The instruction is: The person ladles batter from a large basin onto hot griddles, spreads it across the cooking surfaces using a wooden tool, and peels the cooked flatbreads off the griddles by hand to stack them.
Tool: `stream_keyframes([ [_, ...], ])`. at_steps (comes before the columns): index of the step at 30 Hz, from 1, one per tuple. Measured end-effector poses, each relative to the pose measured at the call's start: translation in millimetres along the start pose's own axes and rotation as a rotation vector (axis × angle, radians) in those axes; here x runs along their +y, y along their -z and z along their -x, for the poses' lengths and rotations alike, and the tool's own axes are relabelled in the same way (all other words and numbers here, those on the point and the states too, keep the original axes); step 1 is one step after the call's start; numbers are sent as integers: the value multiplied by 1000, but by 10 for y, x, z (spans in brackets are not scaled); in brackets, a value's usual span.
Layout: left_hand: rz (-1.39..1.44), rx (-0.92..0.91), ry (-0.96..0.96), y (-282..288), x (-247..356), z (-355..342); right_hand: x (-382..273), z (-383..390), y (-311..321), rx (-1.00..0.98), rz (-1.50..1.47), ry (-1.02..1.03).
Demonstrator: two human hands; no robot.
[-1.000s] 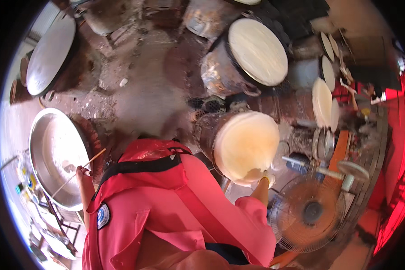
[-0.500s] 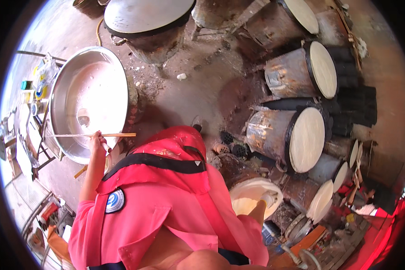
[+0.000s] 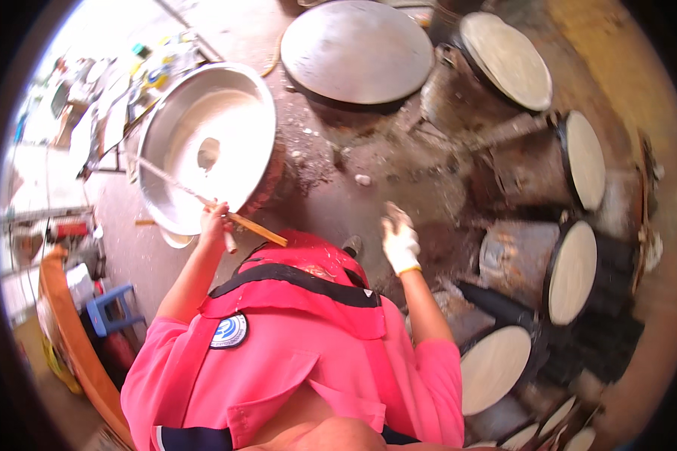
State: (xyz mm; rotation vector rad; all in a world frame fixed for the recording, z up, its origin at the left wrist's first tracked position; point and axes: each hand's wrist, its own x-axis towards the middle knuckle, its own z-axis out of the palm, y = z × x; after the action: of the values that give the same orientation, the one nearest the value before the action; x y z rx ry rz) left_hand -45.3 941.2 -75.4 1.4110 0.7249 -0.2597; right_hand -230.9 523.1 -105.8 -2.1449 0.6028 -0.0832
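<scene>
My left hand [image 3: 214, 222] grips a long wooden stick [image 3: 260, 233] with a pale coated far section, along with a shorter pale handle [image 3: 230, 242]. Both are beside the near rim of a wide steel basin [image 3: 154, 139] holding white liquid, with a small roundish object [image 3: 207, 154] in it. My right hand [image 3: 399, 239], in a white glove with soiled fingertips, is held over the grimy floor, fingers extended and apparently empty. It is nearest to the rusty drum stoves on the right, topped with pale rounds [image 3: 572, 272].
A large bare metal round [image 3: 357, 49] tops a stove ahead, with more pale-topped stoves [image 3: 583, 161] curving down the right. At left stand a cluttered table [image 3: 101, 124], a blue plastic stool [image 3: 111, 308] and an orange board [image 3: 79, 323]. A hose lies beside the basin.
The view has swung toward the basin. My right hand has left the pale-topped container at right and moved forward over open floor. My left hand still grips the stick.
</scene>
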Motion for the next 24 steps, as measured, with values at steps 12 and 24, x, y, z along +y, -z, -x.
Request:
stream_keyframes([
  [12, 385, -55, 176, 258, 318, -532, -2503, -939, -2414, -928, -41, 749],
  [24, -319, -368, 422, 1082, 950, -1561, -3021, -1541, -2860, -1018, -245, -255],
])
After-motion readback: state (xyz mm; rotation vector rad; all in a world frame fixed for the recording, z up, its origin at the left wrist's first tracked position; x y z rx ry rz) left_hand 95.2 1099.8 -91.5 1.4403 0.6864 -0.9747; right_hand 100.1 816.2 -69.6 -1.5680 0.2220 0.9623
